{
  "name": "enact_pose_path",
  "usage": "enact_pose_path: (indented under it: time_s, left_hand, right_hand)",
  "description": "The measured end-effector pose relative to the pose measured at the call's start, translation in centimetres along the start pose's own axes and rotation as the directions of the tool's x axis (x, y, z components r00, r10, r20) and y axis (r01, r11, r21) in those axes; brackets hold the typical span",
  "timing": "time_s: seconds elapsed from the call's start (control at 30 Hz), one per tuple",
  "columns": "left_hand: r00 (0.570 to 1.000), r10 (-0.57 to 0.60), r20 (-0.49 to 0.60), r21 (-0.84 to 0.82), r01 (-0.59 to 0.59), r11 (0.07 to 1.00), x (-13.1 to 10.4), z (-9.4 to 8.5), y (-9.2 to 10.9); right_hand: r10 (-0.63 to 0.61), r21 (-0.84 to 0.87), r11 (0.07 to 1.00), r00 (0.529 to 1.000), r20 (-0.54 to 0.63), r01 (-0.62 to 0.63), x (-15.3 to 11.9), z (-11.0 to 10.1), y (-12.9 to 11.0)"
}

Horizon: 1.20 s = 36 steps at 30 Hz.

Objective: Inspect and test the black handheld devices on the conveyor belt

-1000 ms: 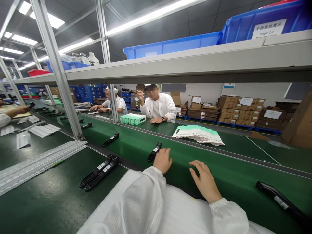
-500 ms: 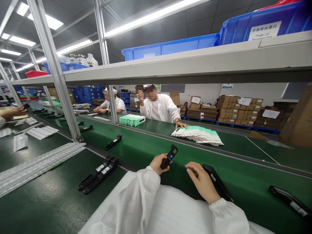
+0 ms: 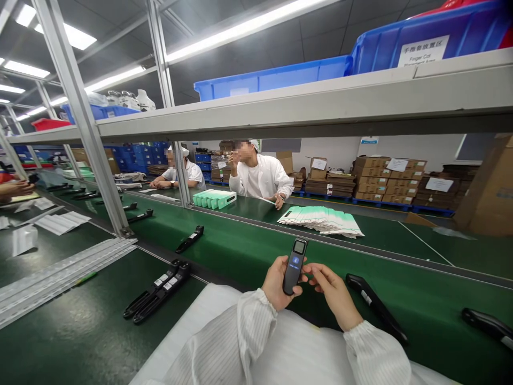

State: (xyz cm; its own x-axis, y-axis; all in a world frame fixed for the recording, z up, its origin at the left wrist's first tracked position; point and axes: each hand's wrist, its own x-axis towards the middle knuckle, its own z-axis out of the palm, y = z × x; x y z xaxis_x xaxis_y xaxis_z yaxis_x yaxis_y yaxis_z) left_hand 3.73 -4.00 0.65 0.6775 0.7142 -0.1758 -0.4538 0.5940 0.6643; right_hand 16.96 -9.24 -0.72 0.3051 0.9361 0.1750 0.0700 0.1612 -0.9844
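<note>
A black handheld device with a small grey screen and blue marks on its front stands nearly upright in my left hand, whose fingers wrap round its lower part. My right hand is at the device's right side, fingers bent together near its edge; whether they pinch anything is too small to tell. Right of that hand, a black device lies on the green conveyor belt. Another black device is at the far right, and one more lies to the left.
Two black devices lie on the left worktop. Across the belt are fanned green-and-white cartons, a green-and-white box group and a seated person. Overhead runs a shelf with a blue bin.
My left hand has moved right and turned the device to face me. The fingers of my right hand have come to its side. The devices on the right have shifted right. The person opposite left the cartons.
</note>
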Motion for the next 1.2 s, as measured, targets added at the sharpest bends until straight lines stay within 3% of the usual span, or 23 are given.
enact_pose_path:
  time_s: [0.1,0.17,0.23,0.3,0.4,0.53,0.6,0.67,0.77,0.87,1.0,1.2]
  left_hand:
    - [0.995,0.078,-0.062,0.144,-0.068,0.987,-0.1,0.6,-0.7]
    - [0.962,0.239,-0.132,0.366,-0.176,0.914,0.0,0.9,-1.2]
    - [0.881,0.46,-0.108,0.618,-0.302,0.725,0.0,1.0,-1.7]
    - [0.802,0.598,0.007,0.776,-0.382,0.502,-0.2,1.0,-2.0]
    - [0.768,0.629,0.122,0.857,-0.401,0.323,-0.6,1.0,-2.4]
    - [0.778,0.607,0.163,0.879,-0.393,0.268,-1.1,1.4,-2.8]
    - [0.788,0.593,0.168,0.857,-0.414,0.307,-1.0,1.6,-2.8]
    - [0.805,0.586,0.092,0.797,-0.412,0.441,-0.6,1.4,-2.7]
    - [0.85,0.499,-0.17,0.61,-0.307,0.73,0.3,0.4,-2.0]
    - [0.861,0.334,-0.385,0.378,-0.183,0.908,1.2,-1.1,-0.9]
    - [0.839,0.246,-0.485,0.23,-0.149,0.962,1.6,-2.5,0.2]
    - [0.873,0.244,-0.421,0.286,-0.128,0.95,1.6,-2.5,0.0]
  right_hand:
    - [0.016,0.041,0.999,0.999,-0.03,-0.014,0.0,-0.1,0.0]
    - [0.028,0.068,0.997,0.999,-0.038,-0.025,0.0,-0.1,0.1]
    - [0.044,0.099,0.994,0.999,-0.018,-0.042,-0.1,-0.1,0.0]
    - [0.061,0.142,0.988,0.998,0.021,-0.064,-0.2,0.1,-0.2]
    - [0.064,0.23,0.97,0.994,0.086,-0.083,-0.6,0.5,-0.8]
    - [0.073,0.323,0.941,0.992,0.108,-0.104,-0.7,0.8,-1.2]
    - [0.08,0.354,0.929,0.992,0.096,-0.109,-0.7,0.7,-1.1]
    - [0.078,0.357,0.928,0.993,0.088,-0.105,-0.6,0.5,-0.9]
    - [0.08,0.327,0.94,0.993,0.082,-0.102,-0.5,0.2,-0.6]
    - [0.093,0.317,0.942,0.993,0.074,-0.112,-0.4,0.1,-0.4]
    - [0.097,0.325,0.938,0.992,0.08,-0.118,-0.3,0.1,0.0]
    - [0.203,0.407,0.88,0.969,0.142,-0.244,-0.7,0.3,-0.7]
